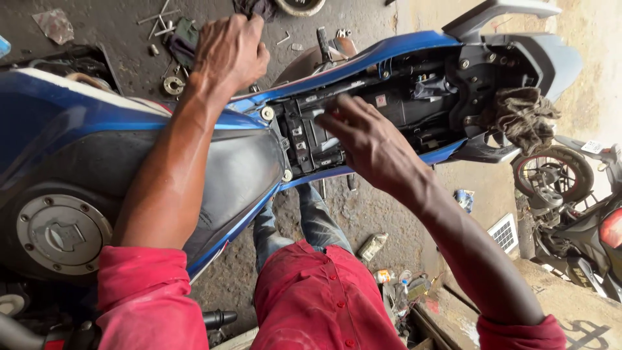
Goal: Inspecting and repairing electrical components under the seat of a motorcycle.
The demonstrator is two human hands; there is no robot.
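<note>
Where the seat has been taken off the blue motorcycle (58, 116), the open under-seat bay (363, 123) lies across the middle of the frame, and both hands work at it. The right hand (366, 142) hovers over the front end of the bay, fingers bent downward onto the black parts there; whether its grip pinches anything cannot be told, since the fingertips are hidden behind the knuckles. The left hand (230, 52) sits higher, at the upper centre-left, fingers curled shut over the far edge of the blue side panel (363, 61), seemingly pressed against it.

Inside the bay are black brackets, wiring and a dark box-like unit, packed close together. At its right end a dirty brown rag (521, 116) is bunched on the tail section, under the grey grab rail (499, 10).

Toward the lower left the fuel tank carries a round grey filler cap (61, 233). Beyond the bike, at the upper left, loose bolts and a small metal ring (173, 85) lie scattered on the concrete floor (110, 26). Below the bay, the floor holds small bottles and scraps, and a second motorcycle (576, 201) stands at the right edge, its wheel close to the tail.
</note>
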